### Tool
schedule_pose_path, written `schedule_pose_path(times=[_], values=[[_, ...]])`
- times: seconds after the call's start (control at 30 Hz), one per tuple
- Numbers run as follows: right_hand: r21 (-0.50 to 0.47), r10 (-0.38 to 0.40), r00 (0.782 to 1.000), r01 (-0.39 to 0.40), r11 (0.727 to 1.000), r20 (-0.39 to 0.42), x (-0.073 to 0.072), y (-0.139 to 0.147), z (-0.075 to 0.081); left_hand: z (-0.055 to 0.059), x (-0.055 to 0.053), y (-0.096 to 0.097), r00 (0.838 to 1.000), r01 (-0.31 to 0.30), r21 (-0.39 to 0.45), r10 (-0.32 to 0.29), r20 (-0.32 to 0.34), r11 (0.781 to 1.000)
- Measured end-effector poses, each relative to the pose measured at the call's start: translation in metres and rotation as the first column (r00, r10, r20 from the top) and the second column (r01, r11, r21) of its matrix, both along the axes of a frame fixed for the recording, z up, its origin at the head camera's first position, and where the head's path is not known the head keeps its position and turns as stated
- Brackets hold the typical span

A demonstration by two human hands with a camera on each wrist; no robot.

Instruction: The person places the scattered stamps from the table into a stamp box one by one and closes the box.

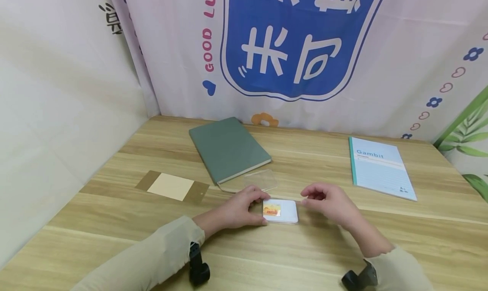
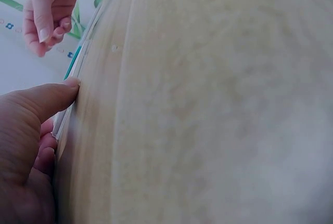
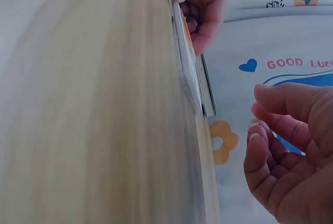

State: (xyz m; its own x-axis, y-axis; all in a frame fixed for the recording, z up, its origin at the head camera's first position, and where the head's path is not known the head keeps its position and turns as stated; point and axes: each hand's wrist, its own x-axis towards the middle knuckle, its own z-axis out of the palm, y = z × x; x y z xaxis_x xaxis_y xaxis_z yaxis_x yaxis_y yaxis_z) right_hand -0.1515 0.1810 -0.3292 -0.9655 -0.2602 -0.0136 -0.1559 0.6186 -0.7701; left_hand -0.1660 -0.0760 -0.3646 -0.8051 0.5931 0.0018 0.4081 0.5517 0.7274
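A small flat white case with rounded corners [image 1: 288,210] lies on the table, a yellow-orange sticker [image 1: 272,210] on its left part. Its rim looks clear in the right wrist view, where it shows edge-on. My left hand [image 1: 244,208] holds its left end, thumb at the near edge and fingers at the far edge. Just off the right end hovers my right hand [image 1: 331,204], fingers loosely curled, with nothing visible between them. Behind the case lies a clear plastic piece [image 1: 263,180], partly beside a green notebook [image 1: 228,149].
On the left lies a brown card piece with a cream middle [image 1: 170,186]. A pale blue notebook [image 1: 383,168] marked "Gambit" is at the right. Printed cloth [image 1: 183,100] hangs behind the wooden table [image 1: 267,257].
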Motion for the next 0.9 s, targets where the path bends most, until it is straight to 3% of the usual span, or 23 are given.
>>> schedule_pose_path(times=[0.9], values=[[0.072, -0.073, 0.993, 0.066, 0.995, 0.093, 0.016, 0.068, -0.012, 0.000, 0.001, -0.001, 1.000, 0.001, -0.010, -0.002, -0.018, 1.000]])
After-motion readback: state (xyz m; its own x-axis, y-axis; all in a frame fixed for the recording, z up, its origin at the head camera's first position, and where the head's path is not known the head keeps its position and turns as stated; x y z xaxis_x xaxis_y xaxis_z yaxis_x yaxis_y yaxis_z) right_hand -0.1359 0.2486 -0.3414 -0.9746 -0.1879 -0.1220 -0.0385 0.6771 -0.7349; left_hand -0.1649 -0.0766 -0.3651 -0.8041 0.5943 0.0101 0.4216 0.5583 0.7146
